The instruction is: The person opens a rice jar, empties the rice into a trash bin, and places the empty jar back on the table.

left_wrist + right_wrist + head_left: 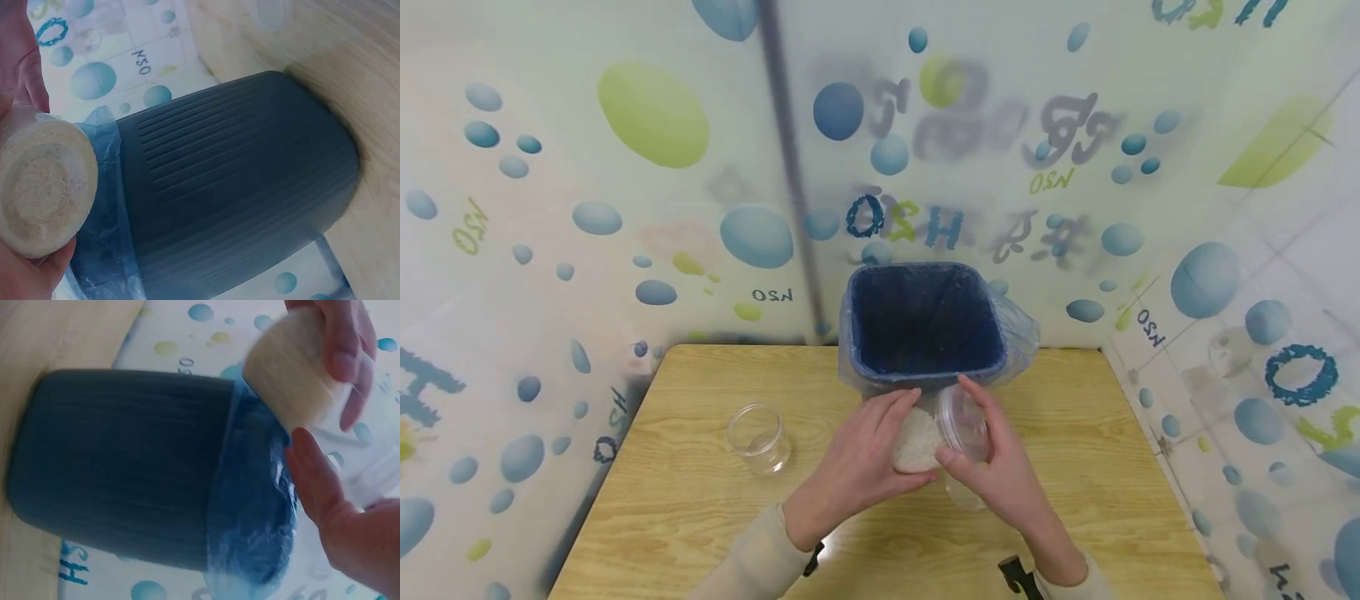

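Observation:
My left hand [868, 446] grips a clear jar [917, 442] of pale, rice-like grains, with fingers and thumb curled round its side. The jar lies tipped, its base toward the left wrist camera and its grains [44, 187] visible through the bottom. My right hand [1003, 458] holds a clear container [976, 429] with a ridged rim between thumb and fingers, close beside the jar's right end. Both hands are at the front edge of a dark blue bin [125, 469], whose mouth faces up.
A bluish plastic liner [1018, 333] hangs over the bin's rim. One clear cup [760, 442] stands on the wooden table [685, 517] to the left. Another clear container [962, 493] is partly hidden beneath my right hand. A bubble-patterned wall [700, 192] rises behind the table.

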{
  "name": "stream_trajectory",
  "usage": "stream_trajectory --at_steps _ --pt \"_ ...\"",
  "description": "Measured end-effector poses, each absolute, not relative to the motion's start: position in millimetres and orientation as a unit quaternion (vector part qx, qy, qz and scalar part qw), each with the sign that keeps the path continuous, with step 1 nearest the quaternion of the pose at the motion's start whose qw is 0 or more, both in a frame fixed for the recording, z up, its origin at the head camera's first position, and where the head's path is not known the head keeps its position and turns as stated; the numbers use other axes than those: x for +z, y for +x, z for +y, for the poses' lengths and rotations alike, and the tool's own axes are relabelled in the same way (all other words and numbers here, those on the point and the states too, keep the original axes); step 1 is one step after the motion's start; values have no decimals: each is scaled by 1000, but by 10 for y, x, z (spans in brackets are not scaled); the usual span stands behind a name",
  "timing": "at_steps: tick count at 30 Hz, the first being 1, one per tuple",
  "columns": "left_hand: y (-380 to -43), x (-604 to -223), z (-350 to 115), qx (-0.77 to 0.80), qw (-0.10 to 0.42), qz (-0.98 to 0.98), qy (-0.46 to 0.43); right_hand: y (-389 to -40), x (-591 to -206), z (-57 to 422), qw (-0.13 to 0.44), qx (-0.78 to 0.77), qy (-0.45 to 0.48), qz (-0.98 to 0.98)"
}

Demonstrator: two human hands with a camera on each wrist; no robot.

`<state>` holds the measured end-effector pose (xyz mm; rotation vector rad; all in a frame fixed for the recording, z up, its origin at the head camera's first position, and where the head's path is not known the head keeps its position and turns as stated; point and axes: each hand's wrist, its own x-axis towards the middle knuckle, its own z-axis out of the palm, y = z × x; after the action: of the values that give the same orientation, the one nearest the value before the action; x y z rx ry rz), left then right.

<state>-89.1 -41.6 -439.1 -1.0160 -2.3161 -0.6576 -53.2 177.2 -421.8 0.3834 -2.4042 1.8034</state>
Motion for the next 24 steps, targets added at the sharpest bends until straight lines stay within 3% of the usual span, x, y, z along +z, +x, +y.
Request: stream_trajectory --at_steps 5,24 --pt "-890 -4452 -446 -242 265 -856 -373 -536 -4159 1854 18 576 137 -806" --pt "-900 -4555 -550 -231 257 -864 -367 -602 -4055 1759 15 506 110 -855"
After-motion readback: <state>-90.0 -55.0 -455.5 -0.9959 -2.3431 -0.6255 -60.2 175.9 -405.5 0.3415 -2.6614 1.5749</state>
